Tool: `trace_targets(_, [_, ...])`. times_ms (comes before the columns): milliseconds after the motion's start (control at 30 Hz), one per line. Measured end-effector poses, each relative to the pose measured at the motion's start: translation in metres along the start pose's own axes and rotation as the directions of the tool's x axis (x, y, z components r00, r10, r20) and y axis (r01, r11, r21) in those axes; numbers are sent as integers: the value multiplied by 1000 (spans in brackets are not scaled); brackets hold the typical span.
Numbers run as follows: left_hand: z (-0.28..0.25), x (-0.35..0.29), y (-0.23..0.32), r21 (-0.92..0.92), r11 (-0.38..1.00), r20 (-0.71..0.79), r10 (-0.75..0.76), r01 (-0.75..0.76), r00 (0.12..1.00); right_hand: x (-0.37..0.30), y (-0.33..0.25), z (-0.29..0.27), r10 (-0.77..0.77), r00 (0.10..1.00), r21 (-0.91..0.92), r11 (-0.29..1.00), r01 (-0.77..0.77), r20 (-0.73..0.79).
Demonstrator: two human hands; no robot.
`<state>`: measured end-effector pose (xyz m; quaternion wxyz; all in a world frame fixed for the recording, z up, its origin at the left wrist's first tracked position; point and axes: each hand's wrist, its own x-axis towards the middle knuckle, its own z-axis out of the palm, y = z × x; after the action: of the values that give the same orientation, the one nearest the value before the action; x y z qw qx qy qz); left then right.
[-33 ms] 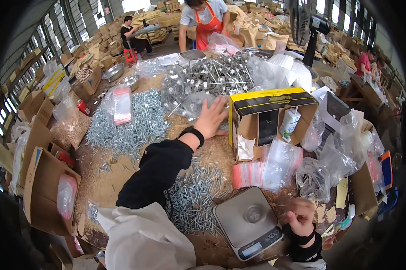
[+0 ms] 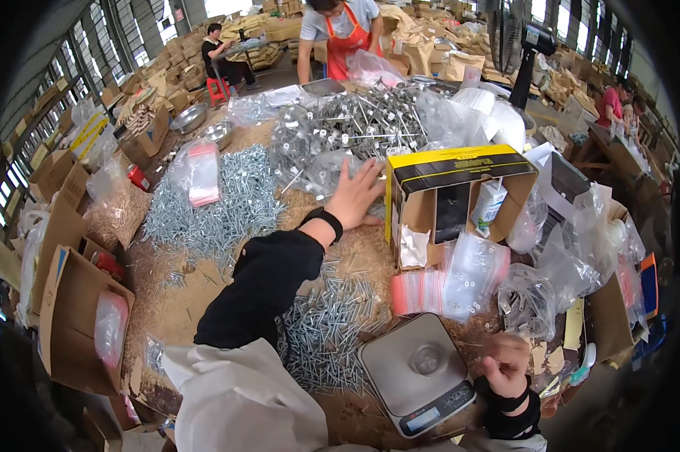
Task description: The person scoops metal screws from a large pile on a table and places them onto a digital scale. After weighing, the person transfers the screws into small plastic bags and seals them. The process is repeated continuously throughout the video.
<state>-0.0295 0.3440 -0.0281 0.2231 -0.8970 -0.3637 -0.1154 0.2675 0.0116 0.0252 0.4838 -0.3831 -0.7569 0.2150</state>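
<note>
My left hand (image 2: 354,194) reaches forward with its fingers spread. It lies against a clear plastic bag (image 2: 328,170) at the near edge of a heap of long metal rods with white ends (image 2: 370,124). My right hand (image 2: 505,363) is curled beside the digital scale (image 2: 400,377), its fingers partly blurred; what they hold, if anything, I cannot make out. A small clear round dish (image 2: 426,360) sits on the scale's plate. Left of the scale lies a pile of loose screws (image 2: 328,331), partly under my left arm. Small clear zip bags with red edges (image 2: 417,292) lie beyond the scale.
A yellow and black box (image 2: 460,167) stands open on its side, holding a white bottle (image 2: 489,203). Another screw heap (image 2: 242,196) spreads at the left. Cardboard boxes (image 2: 76,309) and plastic bags (image 2: 581,256) line the sides. Across the table stands a person in a red apron (image 2: 349,45).
</note>
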Motion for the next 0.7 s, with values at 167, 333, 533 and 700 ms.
trace_targets(167, [4, 19, -4, -79, 997, 40, -19, 22, 999, -3, -1, -3, -13, 997, -20, 1000, 15, 79])
trace_targets(333, [30, 34, -21, -89, 996, -77, -29, 22, 997, -2, 3, 0, 37, 998, 2, 999, -38, 43])
trace_targets(533, [46, 54, -37, -181, 983, -174, -51, 19, 983, -4, 3, -3, 56, 997, -32, 998, -54, 62])
trace_targets(700, [55, 65, -42, -193, 978, -189, -116, 79, 975, -5, -3, -4, 27, 996, -80, 997, -20, 91])
